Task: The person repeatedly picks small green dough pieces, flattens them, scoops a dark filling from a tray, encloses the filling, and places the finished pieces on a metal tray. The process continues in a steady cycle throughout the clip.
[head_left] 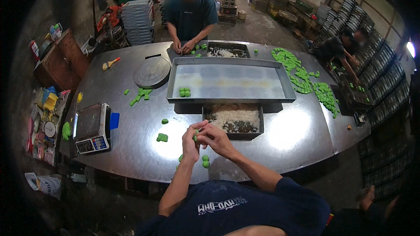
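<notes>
Above the near side of a steel table point(127, 144), my left hand point(191, 143) and my right hand point(215, 140) meet around a small green piece of dough point(195, 138). Fingers of both hands press on it and cover most of it. Close by on the steel lie two touching green dough balls point(205, 161) and a green dough lump point(162, 137), with a smaller lump point(165, 121) beyond. Past my hands a shallow metal tray point(245, 98) holds several green balls point(184, 91) at its left end. In front of it sits a dark pan of white, crumbly filling point(236, 117).
A digital scale point(92, 124) stands at the left, near a round metal lid point(152, 72) and a brush point(110, 64). Many green dough pieces point(302, 76) spread over the right side. One person point(191, 15) works opposite with dough; another point(339, 48) works at the far right.
</notes>
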Action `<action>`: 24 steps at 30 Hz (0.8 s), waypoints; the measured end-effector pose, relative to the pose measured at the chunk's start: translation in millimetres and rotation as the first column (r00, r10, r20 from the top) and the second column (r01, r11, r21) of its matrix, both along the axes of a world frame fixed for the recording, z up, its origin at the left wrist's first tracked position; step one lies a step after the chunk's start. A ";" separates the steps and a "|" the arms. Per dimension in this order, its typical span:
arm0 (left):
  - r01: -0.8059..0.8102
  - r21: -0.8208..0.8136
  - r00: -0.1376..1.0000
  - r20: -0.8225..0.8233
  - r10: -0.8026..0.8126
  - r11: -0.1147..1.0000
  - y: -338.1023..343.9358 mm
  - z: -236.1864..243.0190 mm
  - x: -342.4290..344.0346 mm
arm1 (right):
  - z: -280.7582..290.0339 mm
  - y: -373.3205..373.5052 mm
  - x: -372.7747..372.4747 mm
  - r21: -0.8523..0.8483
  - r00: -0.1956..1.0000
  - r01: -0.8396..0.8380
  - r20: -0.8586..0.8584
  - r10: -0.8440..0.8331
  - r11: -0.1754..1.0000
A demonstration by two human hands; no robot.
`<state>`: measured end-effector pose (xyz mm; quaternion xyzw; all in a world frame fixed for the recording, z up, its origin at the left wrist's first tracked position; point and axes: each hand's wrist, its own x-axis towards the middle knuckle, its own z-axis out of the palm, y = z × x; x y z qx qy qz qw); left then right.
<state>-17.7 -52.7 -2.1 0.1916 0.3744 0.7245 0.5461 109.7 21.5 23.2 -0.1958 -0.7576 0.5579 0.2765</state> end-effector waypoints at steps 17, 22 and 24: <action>-0.031 0.020 0.945 -0.326 0.036 0.999 -18.7 -1.4 10.4 | -5.2 -26.2 -11.6 -0.392 0.939 0.249 -0.128 -0.320 0.886; -0.126 -0.018 0.801 -0.592 0.091 0.992 -13.2 3.1 7.5 | 7.3 -32.3 -1.8 0.340 0.948 0.317 -0.105 -0.299 0.885; -0.104 -0.121 0.791 -0.612 0.008 0.987 -13.2 7.7 9.1 | 13.0 -18.7 0.7 0.540 0.930 0.354 -0.115 -0.350 0.764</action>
